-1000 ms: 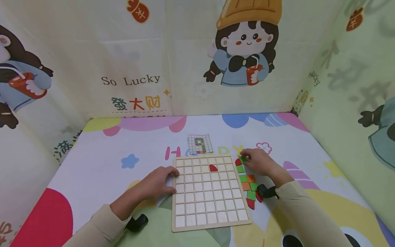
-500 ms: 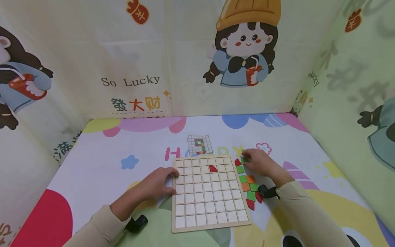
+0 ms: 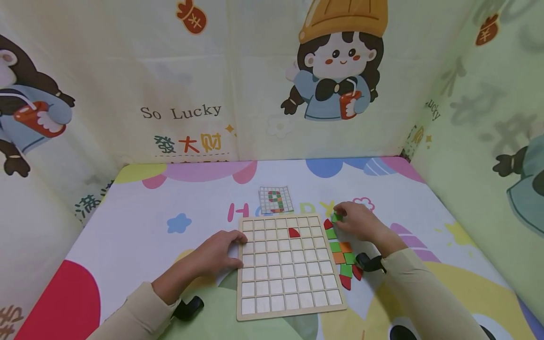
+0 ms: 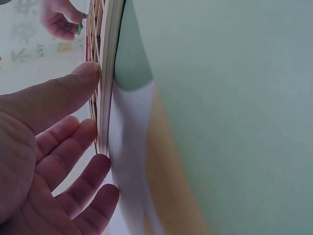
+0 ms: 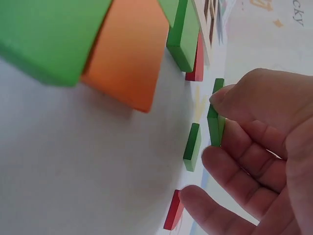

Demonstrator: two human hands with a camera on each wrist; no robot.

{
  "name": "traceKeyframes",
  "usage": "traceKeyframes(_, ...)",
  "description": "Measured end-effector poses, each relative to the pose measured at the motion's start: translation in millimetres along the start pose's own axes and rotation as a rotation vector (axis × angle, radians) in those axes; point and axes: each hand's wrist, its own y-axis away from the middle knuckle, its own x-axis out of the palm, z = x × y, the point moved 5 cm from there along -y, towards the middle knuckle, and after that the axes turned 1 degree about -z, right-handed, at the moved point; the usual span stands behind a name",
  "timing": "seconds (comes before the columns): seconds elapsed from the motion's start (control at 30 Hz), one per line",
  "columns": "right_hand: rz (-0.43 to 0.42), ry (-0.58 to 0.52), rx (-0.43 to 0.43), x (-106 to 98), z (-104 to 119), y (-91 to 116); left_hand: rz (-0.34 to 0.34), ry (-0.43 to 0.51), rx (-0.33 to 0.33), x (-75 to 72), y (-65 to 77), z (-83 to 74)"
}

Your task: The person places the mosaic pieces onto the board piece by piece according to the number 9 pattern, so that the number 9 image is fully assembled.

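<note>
A wooden grid board (image 3: 293, 312) lies on the table, with one red quarter-round tile (image 3: 294, 233) in an upper cell. My left hand (image 3: 214, 252) rests at the board's left edge, thumb and fingertips spread along the rim, as the left wrist view also shows. Beyond the board's upper right corner, my right hand (image 3: 359, 222) pinches a green square tile (image 5: 215, 115) between thumb and fingers, just above the table. Below that hand, another green tile (image 5: 192, 147) and a red tile (image 5: 173, 209) lie on the table in the right wrist view.
Loose green tiles (image 3: 346, 269), orange tiles (image 3: 338, 257) and red quarter-round tiles (image 3: 345, 282) lie along the board's right side. Behind the board is a small pattern card (image 3: 276, 200) showing a 9-like figure in coloured cells. Printed cloth walls (image 3: 255, 71) enclose the table.
My right hand has shifted slightly to the right and up, with the green tile between its fingers. The left hand and the board stay in place.
</note>
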Motion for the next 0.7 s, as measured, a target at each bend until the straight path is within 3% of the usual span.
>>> traceKeyframes(0.7,-0.066,-0.074,-0.153,2,36,-2,-0.010,-0.020,-0.008,0.5,-1.4,1.3)
